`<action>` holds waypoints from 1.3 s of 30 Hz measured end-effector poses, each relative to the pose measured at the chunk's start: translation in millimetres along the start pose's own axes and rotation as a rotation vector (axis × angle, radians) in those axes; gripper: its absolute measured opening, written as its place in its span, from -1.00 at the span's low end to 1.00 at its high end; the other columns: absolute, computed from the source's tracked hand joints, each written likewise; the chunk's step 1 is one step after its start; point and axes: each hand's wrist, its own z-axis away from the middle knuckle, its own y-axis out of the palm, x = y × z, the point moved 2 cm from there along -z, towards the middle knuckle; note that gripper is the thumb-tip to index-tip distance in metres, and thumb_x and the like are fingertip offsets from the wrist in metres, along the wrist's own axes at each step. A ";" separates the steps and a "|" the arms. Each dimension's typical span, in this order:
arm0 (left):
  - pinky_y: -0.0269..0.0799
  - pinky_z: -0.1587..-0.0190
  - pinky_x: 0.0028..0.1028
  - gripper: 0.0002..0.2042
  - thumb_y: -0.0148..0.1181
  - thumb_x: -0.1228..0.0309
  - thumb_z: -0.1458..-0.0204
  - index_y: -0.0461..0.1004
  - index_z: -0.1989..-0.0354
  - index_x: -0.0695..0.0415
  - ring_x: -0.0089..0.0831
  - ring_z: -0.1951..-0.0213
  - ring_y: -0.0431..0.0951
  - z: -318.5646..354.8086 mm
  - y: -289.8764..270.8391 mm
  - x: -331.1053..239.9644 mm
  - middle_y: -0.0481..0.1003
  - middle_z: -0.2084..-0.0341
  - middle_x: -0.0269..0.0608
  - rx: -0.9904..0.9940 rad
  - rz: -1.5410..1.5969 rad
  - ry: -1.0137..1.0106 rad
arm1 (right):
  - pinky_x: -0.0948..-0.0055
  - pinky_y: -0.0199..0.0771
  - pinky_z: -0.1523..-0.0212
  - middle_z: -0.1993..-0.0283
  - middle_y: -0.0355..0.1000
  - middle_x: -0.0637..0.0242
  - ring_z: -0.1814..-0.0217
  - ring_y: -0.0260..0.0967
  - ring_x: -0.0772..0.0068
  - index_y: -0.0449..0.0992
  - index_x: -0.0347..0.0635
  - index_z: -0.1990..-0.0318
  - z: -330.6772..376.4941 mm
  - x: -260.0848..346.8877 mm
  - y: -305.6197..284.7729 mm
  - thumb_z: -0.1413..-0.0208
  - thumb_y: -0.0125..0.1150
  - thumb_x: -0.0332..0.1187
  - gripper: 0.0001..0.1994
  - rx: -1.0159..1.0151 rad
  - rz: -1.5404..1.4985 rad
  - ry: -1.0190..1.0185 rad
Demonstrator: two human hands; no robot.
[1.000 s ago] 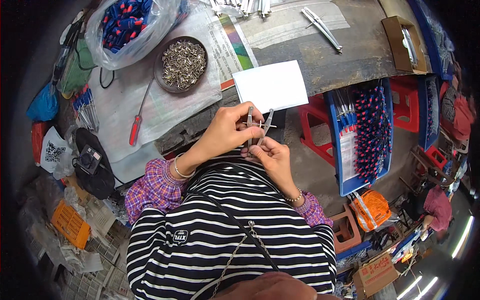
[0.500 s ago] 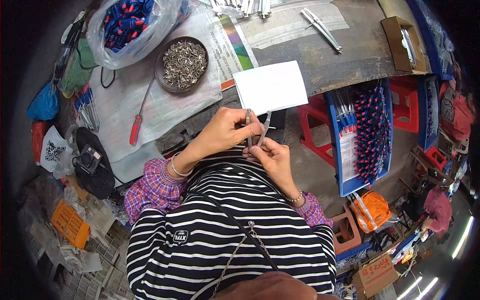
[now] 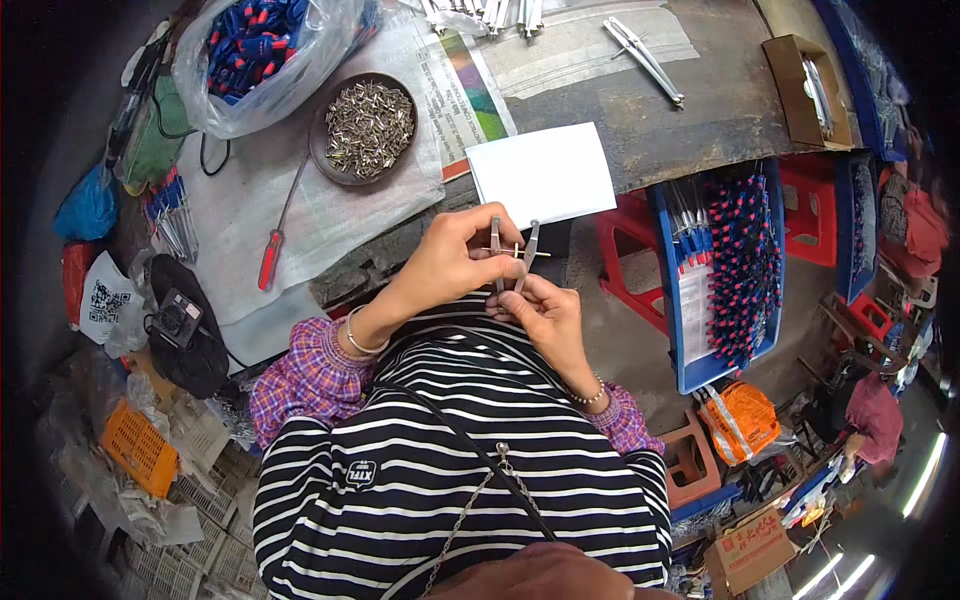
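**A:** Metal caliper-type tool (image 3: 512, 262), two flat legs w/ a thin cross pin thru them, sits dead centre of the frame, pinched between both hands just above the striped shirt (image 3: 460, 470). Left hand (image 3: 452, 268) has its fingers curled tight round the left leg and the pin end. Right hand (image 3: 545, 318) grips from below, thumb + fingertips closed on the lower part of the legs. Neither hand is spread, both are narrow and clamped on the same piece.

**B:** So how far along, imo?

**A:** Judging by this one piece: legs look joined and the pin's already across, so prob mid-assembly, fitting or adjusting the pin. Can't tell if it's fastened, too small to see. It isn't set down w/ any of the other stuff yet.

**B:** And the rest of the batch?

**A:** Going outward: white card (image 3: 543, 172) lies just beyond the hands at the bench edge. Red-handled screwdriver (image 3: 278, 232) is left of centre on the grey sheet, untouched. Round dish of small metal parts (image 3: 366, 126) in the upper left is pretty full, and the clear bag of blue and red pieces (image 3: 262, 52) above it is stuffed too. So lots left to do, I'd guess. Blue tray (image 3: 728, 270) at right holds rows of red/blue-tipped items, could be done ones but idk. A few bare metal legs (image 3: 645, 58) lie near the top edge, well apart from the hands.
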 end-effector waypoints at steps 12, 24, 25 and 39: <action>0.26 0.49 -0.70 -0.88 0.21 0.52 0.08 0.43 0.36 0.25 -0.74 0.51 0.36 -2.8 2.0 -1.3 0.42 0.55 -0.40 0.025 0.008 -0.061 | 0.57 0.53 0.27 0.34 0.49 0.19 0.31 0.47 0.49 0.44 -0.46 0.20 1.0 0.0 -1.6 -0.10 0.02 -0.56 -0.84 -0.022 -0.023 0.020; 0.27 0.50 -0.70 -0.90 0.20 0.53 0.06 0.43 0.38 0.26 -0.74 0.50 0.38 -6.6 2.9 -1.4 0.42 0.56 -0.39 0.130 -0.070 -0.144 | 0.58 0.53 0.27 0.34 0.49 0.20 0.32 0.47 0.50 0.45 -0.45 0.22 3.4 -0.9 -5.9 -0.09 0.02 -0.57 -0.86 -0.035 -0.045 0.018; 0.28 0.49 -0.69 -0.90 0.18 0.53 0.05 0.43 0.38 0.26 -0.74 0.49 0.38 -7.0 3.0 -3.5 0.42 0.55 -0.39 0.148 -0.059 -0.140 | 0.58 0.53 0.26 0.34 0.49 0.20 0.32 0.47 0.50 0.45 -0.45 0.22 3.5 -2.8 -6.5 -0.09 0.02 -0.57 -0.85 -0.032 -0.021 0.002; 0.33 0.42 -0.69 -0.90 0.18 0.54 0.05 0.42 0.38 0.28 -0.70 0.46 0.41 -5.0 6.5 -2.3 0.44 0.52 -0.36 0.050 -0.029 -0.039 | 0.59 0.54 0.28 0.36 0.50 0.19 0.34 0.48 0.50 0.46 -0.44 0.21 4.0 0.6 -6.8 -0.08 0.03 -0.57 -0.85 -0.050 0.006 -0.007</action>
